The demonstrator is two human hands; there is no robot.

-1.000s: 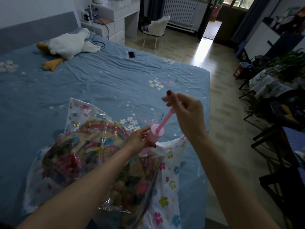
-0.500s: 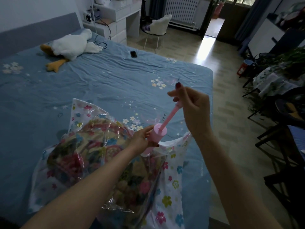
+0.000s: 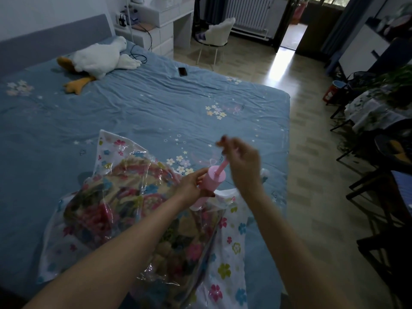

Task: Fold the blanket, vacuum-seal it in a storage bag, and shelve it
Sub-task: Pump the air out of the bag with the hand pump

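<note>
A clear storage bag (image 3: 225,259) with a flower print lies on the blue bed (image 3: 145,108) near its front right corner. Inside it is the folded, multicoloured floral blanket (image 3: 124,204). A pink hand pump (image 3: 211,181) stands tilted on the bag's right part. My left hand (image 3: 191,186) grips the pump's barrel. My right hand (image 3: 240,159), blurred by motion, is closed on the top of the pump's pink plunger rod (image 3: 223,165), which sticks out only a short way from the barrel.
A white plush goose (image 3: 100,58) and a black phone (image 3: 182,71) lie further back on the bed. White drawers (image 3: 160,25) and a white chair (image 3: 215,34) stand behind. Dark chairs (image 3: 383,197) and plants (image 3: 392,90) line the floor on the right.
My right hand has come down toward the pump barrel, pushing the plunger rod in; more of the rod showed earlier. The left hand still holds the barrel.
</note>
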